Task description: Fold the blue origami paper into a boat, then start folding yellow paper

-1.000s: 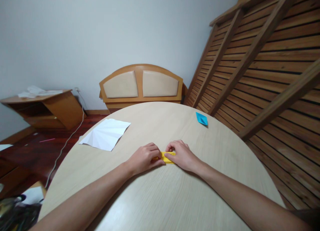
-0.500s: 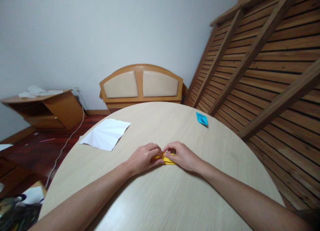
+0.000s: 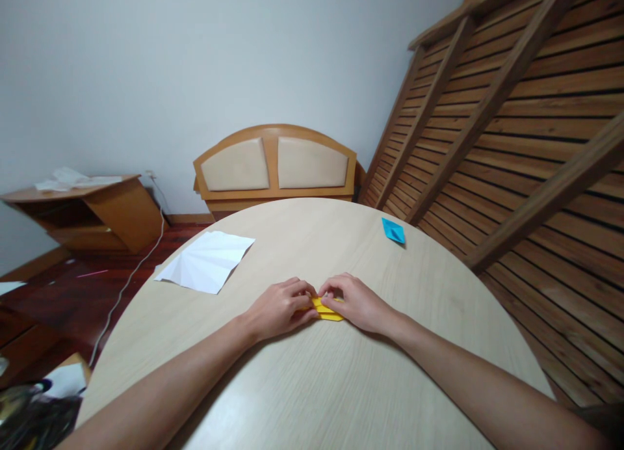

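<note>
A small piece of folded yellow paper (image 3: 329,311) lies on the round wooden table (image 3: 312,385), between my two hands. My left hand (image 3: 287,307) is closed on its left end, with thumb and fingers bent around it. My right hand (image 3: 351,302) pinches the right end, the thumb pressing on the upper edge. Both hands cover the paper's ends, so only its middle and lower right part show.
Creased white paper (image 3: 207,261) lies at the table's left. A folded blue paper piece (image 3: 393,231) sits near the far right edge. Behind stand a headboard (image 3: 275,160), a slatted wooden frame (image 3: 487,138) and a low cabinet (image 3: 112,209). A cable (image 3: 129,284) crosses the floor.
Both hands stay in nearly the same place on the yellow paper. My fingers have shifted slightly, and a little more of the paper's middle shows between them.
</note>
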The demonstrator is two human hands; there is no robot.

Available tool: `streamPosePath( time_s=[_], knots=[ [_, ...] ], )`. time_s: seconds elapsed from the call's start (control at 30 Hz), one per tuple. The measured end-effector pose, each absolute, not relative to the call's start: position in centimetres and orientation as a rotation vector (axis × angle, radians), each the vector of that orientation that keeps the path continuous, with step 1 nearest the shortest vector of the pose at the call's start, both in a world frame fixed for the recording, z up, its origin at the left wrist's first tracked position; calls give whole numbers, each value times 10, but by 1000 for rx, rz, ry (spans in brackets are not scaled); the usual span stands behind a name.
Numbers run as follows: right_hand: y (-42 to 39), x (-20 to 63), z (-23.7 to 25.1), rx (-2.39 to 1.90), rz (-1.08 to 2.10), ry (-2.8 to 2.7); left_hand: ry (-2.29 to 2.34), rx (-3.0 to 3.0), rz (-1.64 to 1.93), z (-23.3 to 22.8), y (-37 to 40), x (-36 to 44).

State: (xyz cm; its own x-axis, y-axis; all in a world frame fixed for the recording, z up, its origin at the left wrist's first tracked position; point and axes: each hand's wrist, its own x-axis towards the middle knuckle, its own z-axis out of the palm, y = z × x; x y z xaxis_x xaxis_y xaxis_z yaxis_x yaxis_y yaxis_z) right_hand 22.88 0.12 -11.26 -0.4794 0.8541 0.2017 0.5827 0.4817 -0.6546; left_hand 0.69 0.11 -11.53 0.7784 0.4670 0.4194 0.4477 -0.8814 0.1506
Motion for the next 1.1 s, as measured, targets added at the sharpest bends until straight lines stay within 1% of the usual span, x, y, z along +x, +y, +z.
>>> streamPosePath(
  time_s=[0.5, 0.77, 1.1],
  knots=[
    [0, 230, -109, -1145, 612, -2268, 788, 2885, 695, -116, 0, 8],
    [-1, 230, -109, -1084, 576, -2335, 887, 2826, 673, -121, 1, 6],
    [-3, 229, -107, -1039, 541, -2429, 862, 2836, 665, -121, 3, 6]
  ],
)
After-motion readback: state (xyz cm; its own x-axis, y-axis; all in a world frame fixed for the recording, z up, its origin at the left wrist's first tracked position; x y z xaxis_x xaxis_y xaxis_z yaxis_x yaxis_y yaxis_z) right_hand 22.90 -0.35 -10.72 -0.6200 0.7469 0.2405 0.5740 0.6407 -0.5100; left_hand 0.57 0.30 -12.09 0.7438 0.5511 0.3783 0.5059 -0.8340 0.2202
